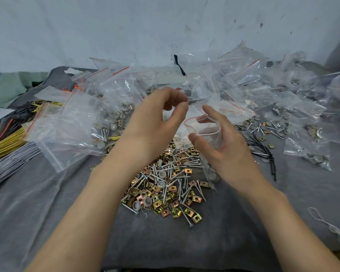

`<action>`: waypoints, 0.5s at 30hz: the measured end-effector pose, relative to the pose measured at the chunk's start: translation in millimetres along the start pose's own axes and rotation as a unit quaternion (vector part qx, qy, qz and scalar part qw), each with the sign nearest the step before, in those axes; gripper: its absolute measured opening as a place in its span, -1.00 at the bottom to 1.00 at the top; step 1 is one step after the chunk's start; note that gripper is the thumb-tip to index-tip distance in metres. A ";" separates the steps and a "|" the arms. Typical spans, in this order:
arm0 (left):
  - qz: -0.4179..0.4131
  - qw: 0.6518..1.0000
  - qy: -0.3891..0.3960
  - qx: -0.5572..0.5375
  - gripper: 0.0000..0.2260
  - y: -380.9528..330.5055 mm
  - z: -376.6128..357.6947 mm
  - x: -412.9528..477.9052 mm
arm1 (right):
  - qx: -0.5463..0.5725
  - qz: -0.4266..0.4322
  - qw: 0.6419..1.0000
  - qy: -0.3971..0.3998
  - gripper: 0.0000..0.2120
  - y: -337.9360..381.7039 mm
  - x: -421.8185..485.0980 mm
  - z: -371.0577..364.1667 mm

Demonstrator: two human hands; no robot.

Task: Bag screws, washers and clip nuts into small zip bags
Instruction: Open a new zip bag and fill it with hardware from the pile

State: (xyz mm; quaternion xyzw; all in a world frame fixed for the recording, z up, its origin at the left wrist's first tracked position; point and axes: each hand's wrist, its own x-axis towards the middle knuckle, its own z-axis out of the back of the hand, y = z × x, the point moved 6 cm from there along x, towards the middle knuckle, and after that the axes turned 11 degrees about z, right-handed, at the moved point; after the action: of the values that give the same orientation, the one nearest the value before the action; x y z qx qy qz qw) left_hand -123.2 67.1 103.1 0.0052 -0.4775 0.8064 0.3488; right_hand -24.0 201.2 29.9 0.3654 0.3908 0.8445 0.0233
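Across a grey cloth (pixel 67 193) that covers the work surface lies a loose pile of screws, clip nuts and washers (pixel 165 185), spread in the middle between the two forearms. Behind it rises a heap of clear bags with red strips (pixel 106 99), many already holding hardware, and behind that stands a pale, stained wall (pixel 126 26). Yellow wires (pixel 6 142) lie at the far left edge, black ties (pixel 263 152) to the right of the pile, and a white cord (pixel 332 228) near the right edge.

The right hand (pixel 228 150) holds a small zip bag (pixel 206 130) above the pile, thumb on the near side and fingers curled round the far side. The bag's long axis runs down along the palm. Its mouth gapes open, pointing up and leftward toward the left hand (pixel 159 116). That hand hovers just beside the mouth, fingers curled, thumb and forefinger tips drawn close together; nothing shows between them.
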 end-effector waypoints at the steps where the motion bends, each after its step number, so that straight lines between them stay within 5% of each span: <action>1: 0.003 1.000 -0.004 -0.008 -0.90 1.8 1.2 0.9 | -0.001 0.000 1.000 -0.002 -0.36 0.1 0.1 0.4; 10: 0.005 1.000 -0.005 -0.007 -0.88 16.2 2.6 3.6 | 0.020 -0.009 1.000 -0.014 -0.34 -1.8 1.8 7.6; 15: 0.058 0.984 0.118 0.119 -0.83 41.4 -11.2 2.0 | 0.024 -0.013 0.999 -0.025 -0.31 -1.5 2.4 11.9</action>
State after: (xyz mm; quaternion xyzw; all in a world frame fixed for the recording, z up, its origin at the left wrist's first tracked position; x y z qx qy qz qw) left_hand -144.6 64.4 65.9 -0.0762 -0.3331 0.8714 0.3520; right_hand -18.6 210.6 35.5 0.3812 0.4152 0.8252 0.0351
